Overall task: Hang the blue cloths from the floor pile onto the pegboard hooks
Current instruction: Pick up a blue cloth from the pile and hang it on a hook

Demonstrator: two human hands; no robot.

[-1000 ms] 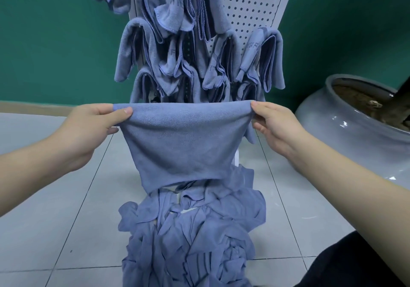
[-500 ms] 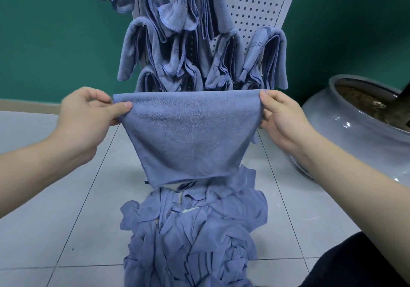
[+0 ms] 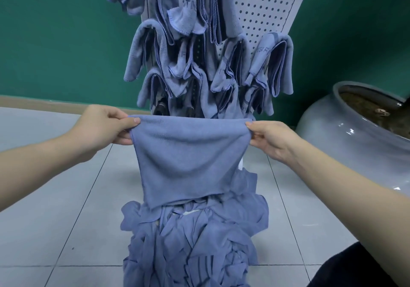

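The left hand (image 3: 101,129) and right hand (image 3: 269,138) each pinched a top corner of the cloth (image 3: 188,158), which hung between them above the pile (image 3: 190,242), below the pegboard (image 3: 264,4).

Both arms are extended forward; the left hand (image 3: 101,129) and right hand (image 3: 271,139) are each closed in a pinch, thumbs uppermost.

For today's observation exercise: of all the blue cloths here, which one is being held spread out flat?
The blue microfibre cloth pinched at its top corners by both hands; the others hang folded on the pegboard or lie crumpled.
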